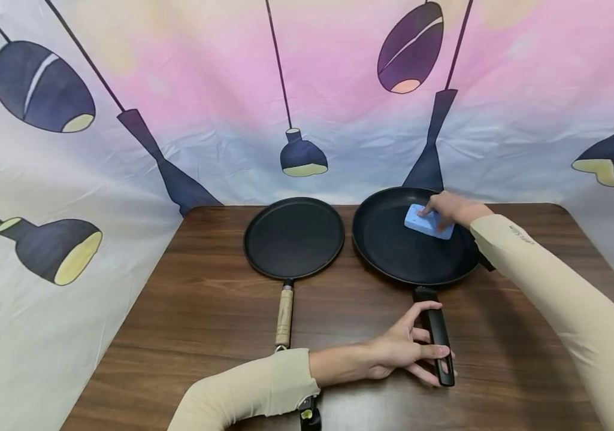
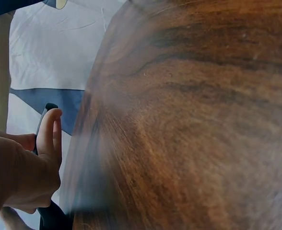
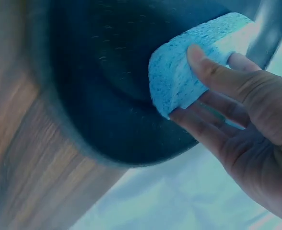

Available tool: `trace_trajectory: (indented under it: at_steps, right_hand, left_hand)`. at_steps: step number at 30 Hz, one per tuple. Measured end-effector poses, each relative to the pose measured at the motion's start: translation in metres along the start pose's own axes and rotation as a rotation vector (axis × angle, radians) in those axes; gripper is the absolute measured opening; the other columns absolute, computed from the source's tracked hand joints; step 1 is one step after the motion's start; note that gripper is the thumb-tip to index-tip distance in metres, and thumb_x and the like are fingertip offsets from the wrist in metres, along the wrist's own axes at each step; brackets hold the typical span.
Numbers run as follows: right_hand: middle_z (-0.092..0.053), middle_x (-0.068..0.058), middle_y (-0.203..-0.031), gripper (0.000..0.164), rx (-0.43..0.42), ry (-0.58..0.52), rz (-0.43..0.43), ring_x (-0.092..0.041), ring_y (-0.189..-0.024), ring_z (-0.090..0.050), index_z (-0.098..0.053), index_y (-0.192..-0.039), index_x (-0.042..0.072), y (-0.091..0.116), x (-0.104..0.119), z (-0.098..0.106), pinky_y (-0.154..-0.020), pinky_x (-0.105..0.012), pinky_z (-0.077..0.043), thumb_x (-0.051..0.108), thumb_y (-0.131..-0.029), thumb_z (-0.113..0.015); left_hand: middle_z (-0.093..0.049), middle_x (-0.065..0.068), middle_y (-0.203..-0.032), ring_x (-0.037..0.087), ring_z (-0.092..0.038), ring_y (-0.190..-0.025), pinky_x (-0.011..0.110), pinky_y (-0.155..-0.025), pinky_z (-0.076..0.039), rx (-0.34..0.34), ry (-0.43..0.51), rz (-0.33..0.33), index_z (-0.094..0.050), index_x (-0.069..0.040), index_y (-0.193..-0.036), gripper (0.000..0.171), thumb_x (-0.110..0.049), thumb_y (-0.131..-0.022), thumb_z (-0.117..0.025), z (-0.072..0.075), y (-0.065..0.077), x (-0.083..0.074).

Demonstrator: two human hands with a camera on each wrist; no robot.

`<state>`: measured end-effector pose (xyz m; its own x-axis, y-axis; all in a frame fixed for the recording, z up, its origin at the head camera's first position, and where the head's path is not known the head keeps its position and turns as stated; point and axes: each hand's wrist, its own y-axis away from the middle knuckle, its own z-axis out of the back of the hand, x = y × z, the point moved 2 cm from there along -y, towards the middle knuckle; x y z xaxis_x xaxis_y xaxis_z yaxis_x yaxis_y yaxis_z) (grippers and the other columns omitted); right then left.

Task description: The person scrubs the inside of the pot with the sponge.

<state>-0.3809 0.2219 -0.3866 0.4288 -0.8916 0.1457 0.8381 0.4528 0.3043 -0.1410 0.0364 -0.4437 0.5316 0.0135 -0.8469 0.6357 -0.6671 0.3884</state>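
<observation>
A deep black frying pan (image 1: 393, 251) stands at the right of the table, its black handle (image 1: 436, 329) pointing toward me. My left hand (image 1: 401, 347) grips that handle, thumb on top and fingers around the far side; the left wrist view shows the left hand (image 2: 28, 167) at its left edge. Inside the pan, toward its back right, my right hand (image 1: 449, 209) holds a light blue sponge (image 1: 420, 222). In the right wrist view the thumb presses one face of the sponge (image 3: 177, 72) and the fingers lie behind it, against the dark pan surface.
A flat black griddle pan (image 1: 295, 236) with a wooden handle (image 1: 284, 317) lies left of the frying pan, its handle end near my left sleeve (image 1: 263, 383). Behind the brown wooden table (image 1: 177, 335) hangs a cloth (image 1: 220, 131) printed with lamps.
</observation>
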Motion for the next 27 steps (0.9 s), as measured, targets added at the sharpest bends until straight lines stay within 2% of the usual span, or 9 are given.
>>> trace_trajectory:
  at_steps: [4, 8, 12, 15, 16, 18, 21, 23, 27]
  right_hand:
    - [-0.056, -0.037, -0.134, 0.064, -0.007, 0.011, -0.046, -0.046, -0.115, -0.059, -0.060, -0.139, 0.000, -0.002, -0.004, -0.001, -0.085, -0.048, -0.058, -0.002, -0.080, -0.084]
    - [-0.054, -0.037, -0.137, 0.065, 0.051, 0.026, -0.037, -0.048, -0.120, -0.058, -0.058, -0.142, 0.002, 0.007, 0.002, -0.004, -0.089, -0.050, -0.058, 0.004, -0.082, -0.084]
    - [-0.057, -0.035, -0.135, 0.065, 0.090, 0.033, 0.052, -0.045, -0.112, -0.064, -0.060, -0.141, 0.002, 0.027, 0.016, -0.010, -0.084, -0.047, -0.062, 0.009, -0.081, -0.086]
    - [-0.064, -0.029, -0.131, 0.064, 0.066, 0.038, 0.144, -0.036, -0.094, -0.070, -0.063, -0.138, 0.005, 0.043, 0.030, -0.014, -0.072, -0.039, -0.062, 0.010, -0.080, -0.087]
    - [-0.065, -0.027, -0.130, 0.062, 0.056, 0.036, 0.174, -0.034, -0.094, -0.071, -0.064, -0.137, 0.006, 0.047, 0.036, -0.015, -0.070, -0.037, -0.061, 0.008, -0.080, -0.087]
    - [-0.067, -0.025, -0.131, 0.059, 0.050, 0.030, 0.228, -0.034, -0.096, -0.071, -0.066, -0.136, 0.009, 0.053, 0.049, -0.019, -0.070, -0.036, -0.062, 0.001, -0.081, -0.085]
    - [-0.068, -0.024, -0.128, 0.057, 0.061, 0.033, 0.275, -0.039, -0.112, -0.068, -0.070, -0.132, 0.013, 0.058, 0.063, -0.023, -0.078, -0.040, -0.064, -0.008, -0.081, -0.080]
    - [-0.068, -0.023, -0.129, 0.057, 0.083, 0.028, 0.263, -0.042, -0.120, -0.063, -0.071, -0.131, 0.015, 0.057, 0.066, -0.025, -0.084, -0.042, -0.064, -0.009, -0.080, -0.080]
    - [-0.065, -0.024, -0.135, 0.060, 0.111, -0.022, 0.204, -0.044, -0.126, -0.058, -0.068, -0.134, 0.014, 0.049, 0.059, -0.025, -0.084, -0.040, -0.064, -0.003, -0.079, -0.084]
  left_hand:
    - [-0.072, 0.012, -0.105, 0.051, -0.069, -0.106, 0.054, -0.077, -0.064, 0.002, -0.006, -0.001, -0.041, -0.038, -0.145, 0.068, 0.006, -0.098, -0.062, -0.001, -0.001, -0.001]
    - [-0.073, 0.012, -0.105, 0.050, -0.070, -0.105, 0.057, -0.079, -0.063, 0.008, -0.011, 0.008, -0.041, -0.038, -0.144, 0.066, 0.005, -0.098, -0.062, 0.001, -0.004, -0.004]
    - [-0.073, 0.011, -0.107, 0.047, -0.071, -0.105, 0.055, -0.079, -0.064, 0.021, -0.013, 0.012, -0.039, -0.038, -0.145, 0.066, 0.003, -0.099, -0.062, 0.005, -0.003, -0.005]
    - [-0.072, 0.012, -0.108, 0.044, -0.072, -0.102, 0.052, -0.077, -0.065, 0.013, -0.032, 0.007, -0.038, -0.036, -0.147, 0.067, 0.002, -0.099, -0.063, 0.009, -0.002, -0.009]
    - [-0.072, 0.013, -0.108, 0.043, -0.073, -0.101, 0.052, -0.076, -0.065, 0.007, -0.037, 0.007, -0.037, -0.035, -0.148, 0.067, 0.002, -0.099, -0.063, 0.011, -0.001, -0.010]
    - [-0.072, 0.014, -0.108, 0.043, -0.073, -0.099, 0.052, -0.075, -0.065, -0.003, -0.043, 0.008, -0.037, -0.034, -0.149, 0.067, 0.002, -0.099, -0.063, 0.013, 0.001, -0.011]
    - [-0.072, 0.014, -0.108, 0.040, -0.074, -0.098, 0.053, -0.076, -0.065, 0.001, -0.039, 0.014, -0.037, -0.034, -0.149, 0.067, 0.002, -0.099, -0.063, 0.012, 0.002, -0.011]
    - [-0.072, 0.014, -0.107, 0.038, -0.074, -0.096, 0.054, -0.078, -0.064, 0.008, -0.024, 0.019, -0.038, -0.034, -0.148, 0.067, 0.002, -0.098, -0.064, 0.010, 0.002, -0.009]
    - [-0.072, 0.014, -0.106, 0.035, -0.074, -0.094, 0.057, -0.079, -0.063, 0.015, -0.012, 0.032, -0.039, -0.035, -0.147, 0.067, 0.004, -0.098, -0.063, 0.004, -0.001, -0.006]
